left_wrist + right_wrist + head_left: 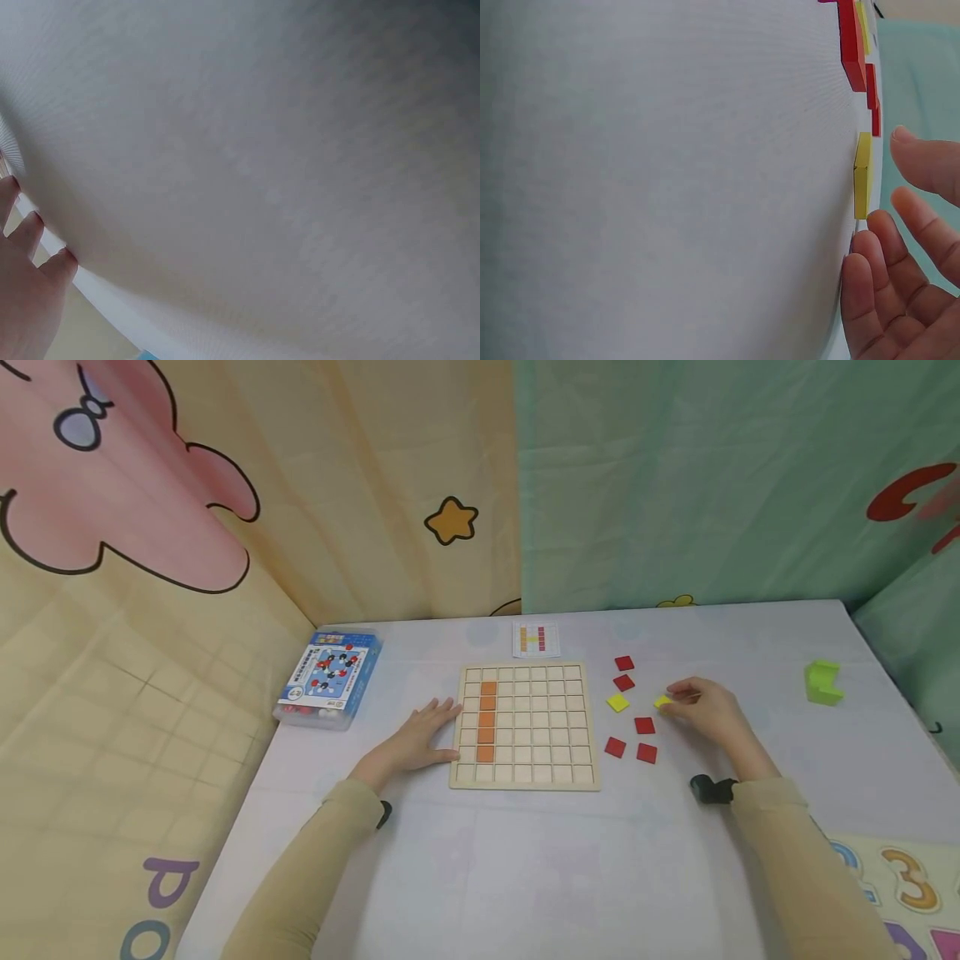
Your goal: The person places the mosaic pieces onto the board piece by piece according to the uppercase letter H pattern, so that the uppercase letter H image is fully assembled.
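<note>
A wooden grid board (543, 773) lies on the table with several orange tiles (487, 720) in one column near its left side. My left hand (411, 739) has its fingers spread, with fingertips and thumb at the board's left edge. Over on the right, my right hand (708, 706) is at a yellow tile (662, 702). In the right wrist view, thumb and forefinger stand apart beside that yellow tile (862, 176), which lies on the table. A second yellow tile (618, 702) and several red tiles (645, 726) lie loose between board and right hand.
Behind the board lies a small pattern card (536, 641). A blue boxed set (330, 677) sits at the table's back left. Toward the right edge stands a green block (823, 682). A number-printed sheet (911, 881) is at the lower right. Curtains hang behind the table.
</note>
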